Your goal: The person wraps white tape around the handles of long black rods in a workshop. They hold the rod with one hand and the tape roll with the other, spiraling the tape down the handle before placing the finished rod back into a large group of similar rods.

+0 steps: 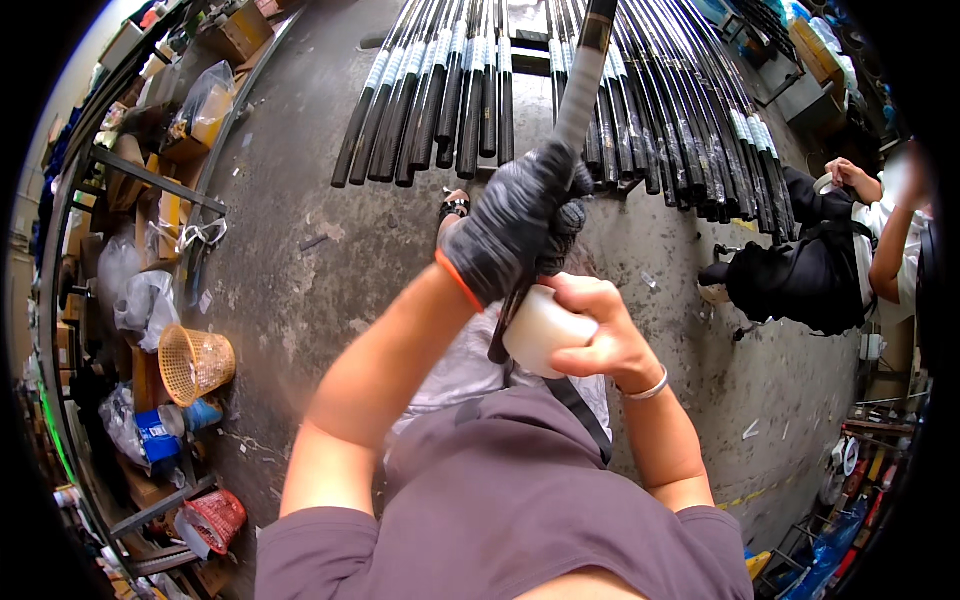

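Observation:
My left hand (520,220), in a dark glove with an orange cuff, is closed around a long dark rod (585,70) with a grey grip section. The rod runs from my hands up to the top of the view. Just below the glove, my bare right hand (600,335) grips a white rounded object (540,330) held against the rod's lower end. A silver bracelet circles my right wrist. Both hands are raised in front of my chest.
Many dark rods (450,90) lie side by side on the concrete floor (290,240) ahead. Cluttered shelves (130,180) and an orange basket (195,362) line the left. A person in black (810,270) crouches at the right.

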A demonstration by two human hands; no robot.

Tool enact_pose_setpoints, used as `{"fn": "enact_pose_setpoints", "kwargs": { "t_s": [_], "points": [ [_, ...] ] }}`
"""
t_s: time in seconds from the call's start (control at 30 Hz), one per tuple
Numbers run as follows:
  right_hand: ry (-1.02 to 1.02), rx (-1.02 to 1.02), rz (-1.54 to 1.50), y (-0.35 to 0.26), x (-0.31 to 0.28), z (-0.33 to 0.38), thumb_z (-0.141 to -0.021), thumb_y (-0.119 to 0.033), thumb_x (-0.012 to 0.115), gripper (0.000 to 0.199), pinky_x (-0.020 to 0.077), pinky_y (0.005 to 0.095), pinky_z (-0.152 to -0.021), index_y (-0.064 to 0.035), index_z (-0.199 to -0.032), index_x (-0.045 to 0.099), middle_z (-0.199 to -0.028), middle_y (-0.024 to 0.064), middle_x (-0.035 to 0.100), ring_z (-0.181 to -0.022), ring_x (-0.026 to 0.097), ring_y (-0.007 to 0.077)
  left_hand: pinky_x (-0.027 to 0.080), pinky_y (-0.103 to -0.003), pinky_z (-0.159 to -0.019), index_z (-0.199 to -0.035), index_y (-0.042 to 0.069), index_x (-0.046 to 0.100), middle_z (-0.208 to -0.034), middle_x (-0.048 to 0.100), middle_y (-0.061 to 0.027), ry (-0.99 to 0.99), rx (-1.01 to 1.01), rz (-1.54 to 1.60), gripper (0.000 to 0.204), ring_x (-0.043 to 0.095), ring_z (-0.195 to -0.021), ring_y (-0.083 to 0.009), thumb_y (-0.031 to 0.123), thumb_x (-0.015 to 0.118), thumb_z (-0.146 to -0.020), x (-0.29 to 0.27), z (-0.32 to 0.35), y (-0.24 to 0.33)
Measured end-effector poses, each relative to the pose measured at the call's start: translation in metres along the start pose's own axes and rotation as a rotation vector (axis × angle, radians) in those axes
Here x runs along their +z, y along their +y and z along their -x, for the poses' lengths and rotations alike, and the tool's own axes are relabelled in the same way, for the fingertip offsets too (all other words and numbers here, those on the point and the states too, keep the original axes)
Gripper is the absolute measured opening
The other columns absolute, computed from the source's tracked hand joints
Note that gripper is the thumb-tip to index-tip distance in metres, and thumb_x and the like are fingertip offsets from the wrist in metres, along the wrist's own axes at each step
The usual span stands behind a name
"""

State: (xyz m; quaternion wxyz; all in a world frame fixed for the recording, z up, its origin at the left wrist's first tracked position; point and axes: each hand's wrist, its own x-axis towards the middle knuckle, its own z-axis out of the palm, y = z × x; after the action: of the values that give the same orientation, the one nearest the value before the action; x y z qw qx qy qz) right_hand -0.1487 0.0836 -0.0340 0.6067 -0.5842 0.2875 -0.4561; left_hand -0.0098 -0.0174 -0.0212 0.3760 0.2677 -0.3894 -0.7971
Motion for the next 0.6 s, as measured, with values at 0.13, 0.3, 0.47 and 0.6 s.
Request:
{"fn": "enact_pose_setpoints", "kwargs": {
  "t_s": [0.13, 0.3, 0.47, 0.6],
  "points": [
    [0.0, 0.083, -0.225, -0.015, 0.002, 0.001, -0.068, -0.023, 0.084, 0.047, 0.0515, 0.0341, -0.08, 0.0091, -0.097, 0.066, -0.104, 0.0141, 0.065, -0.089, 0.064, 0.0194, 0.037, -0.023, -0.037, -0.101, 0.009, 0.059, -0.061, 0.051, 0.001, -0.379, -0.186, 0.506, 0.061, 0.04, -0.039, -0.0092, 0.067, 0.053, -0.086, 0.0, 0.003, 0.011],
    [0.019, -0.154, 0.503, 0.006, -0.008, -0.002, -0.068, -0.017, 0.083, 0.032, 0.0507, 0.0318, -0.073, 0.0031, -0.087, 0.067, -0.094, 0.0126, 0.064, -0.081, 0.064, 0.0199, 0.048, -0.036, -0.056, -0.104, 0.006, 0.058, -0.076, 0.057, -0.0064, -0.1, 0.28, -0.179, 0.038, 0.056, -0.064, -0.0196, 0.042, 0.053, -0.094, -0.029, -0.014, -0.019],
    [-0.262, -0.006, 0.07, -0.006, -0.01, -0.006, -0.075, -0.02, 0.081, 0.041, 0.0498, 0.0326, -0.085, 0.0049, -0.105, 0.066, -0.11, 0.0113, 0.065, -0.096, 0.062, 0.0174, 0.044, -0.032, -0.053, -0.107, 0.005, 0.056, -0.08, 0.056, -0.0034, -0.301, -0.046, 0.189, 0.049, 0.054, -0.065, -0.0182, 0.052, 0.051, -0.093, -0.038, 0.018, -0.023],
    [-0.098, -0.008, 0.282, -0.013, -0.006, -0.004, -0.076, -0.021, 0.079, 0.039, 0.049, 0.0322, -0.086, 0.0049, -0.102, 0.068, -0.107, 0.0126, 0.065, -0.096, 0.062, 0.0181, 0.047, -0.032, -0.07, -0.111, 0.002, 0.055, -0.094, 0.057, -0.0076, -0.272, -0.066, 0.575, 0.064, 0.051, -0.085, -0.0187, 0.06, 0.06, -0.085, -0.059, -0.002, -0.047]
  ]
}}
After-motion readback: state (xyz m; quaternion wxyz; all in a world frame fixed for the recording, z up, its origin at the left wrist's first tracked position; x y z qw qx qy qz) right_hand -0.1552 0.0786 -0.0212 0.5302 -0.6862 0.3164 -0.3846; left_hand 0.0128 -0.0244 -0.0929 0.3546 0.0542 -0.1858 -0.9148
